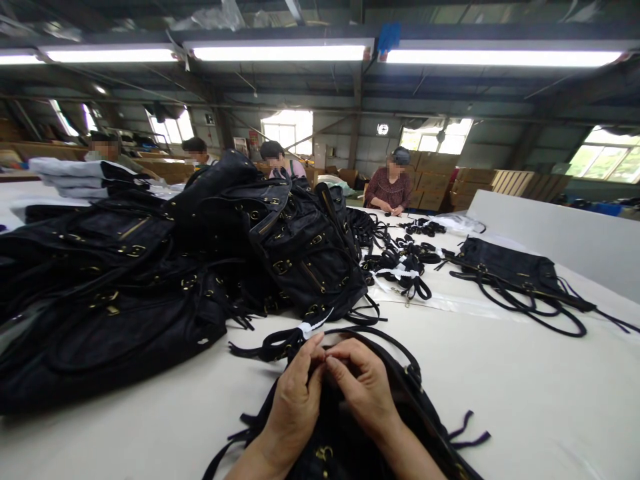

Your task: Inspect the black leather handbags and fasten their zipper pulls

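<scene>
A black handbag (345,443) with brass-coloured fittings lies on the table right in front of me, its handle curving up behind my hands. Over its upper part, my left hand (297,390) and my right hand (364,381) meet fingertip to fingertip. Thumbs and forefingers are pinched together on both; whatever sits between them is too small or hidden to make out. Just beyond my left hand is a black strap bundle (280,345) with a white wrap (307,329) around it.
A heap of black bags (310,267) fills the table's left side. Several wrapped strap bundles (400,267) lie farther back, and another black bag (510,263) rests at right near a white partition (530,233). A co-worker (393,183) sits across the white table (540,393); several others are behind the heap.
</scene>
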`<state>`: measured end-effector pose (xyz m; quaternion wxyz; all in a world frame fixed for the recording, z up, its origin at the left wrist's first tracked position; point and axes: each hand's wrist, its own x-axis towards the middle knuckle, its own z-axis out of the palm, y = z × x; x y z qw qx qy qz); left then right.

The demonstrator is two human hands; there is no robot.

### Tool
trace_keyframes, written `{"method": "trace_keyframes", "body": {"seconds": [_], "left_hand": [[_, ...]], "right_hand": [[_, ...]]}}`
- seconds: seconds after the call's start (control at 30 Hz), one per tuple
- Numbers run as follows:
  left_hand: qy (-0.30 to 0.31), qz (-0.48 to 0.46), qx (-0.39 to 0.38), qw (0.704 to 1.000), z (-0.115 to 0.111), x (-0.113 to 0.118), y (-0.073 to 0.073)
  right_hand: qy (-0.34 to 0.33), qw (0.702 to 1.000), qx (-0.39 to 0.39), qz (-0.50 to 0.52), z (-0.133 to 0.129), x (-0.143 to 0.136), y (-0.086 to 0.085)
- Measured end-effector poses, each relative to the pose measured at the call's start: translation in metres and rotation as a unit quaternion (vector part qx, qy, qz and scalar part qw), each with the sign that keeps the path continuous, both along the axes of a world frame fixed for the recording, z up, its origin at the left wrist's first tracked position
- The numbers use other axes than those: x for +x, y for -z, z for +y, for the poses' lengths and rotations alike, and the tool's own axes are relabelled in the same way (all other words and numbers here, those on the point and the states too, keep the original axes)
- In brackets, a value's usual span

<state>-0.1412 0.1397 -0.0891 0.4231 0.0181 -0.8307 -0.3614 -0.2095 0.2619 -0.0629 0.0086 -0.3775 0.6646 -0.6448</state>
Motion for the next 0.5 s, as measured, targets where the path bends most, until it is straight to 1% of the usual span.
{"method": "trace_keyframes", "body": {"seconds": [0.13, 0.33, 0.5], "left_hand": [[-0.011, 0.004, -0.011, 1.0, 0.0017, -0.0005, 0.0004], [-0.009, 0.026, -0.047, 0.999, 0.0024, -0.0012, 0.0009], [-0.005, 0.038, -0.06, 0.997, 0.0027, -0.0015, 0.0003]], "right_hand": [[-0.005, 1.0, 0.01, 0.009, -0.0007, -0.0006, 0.0026], [0.025, 0.998, 0.043, 0.026, -0.0013, -0.0023, 0.0058], [0.029, 0.998, 0.046, 0.022, -0.0017, -0.0036, 0.0079]]}}
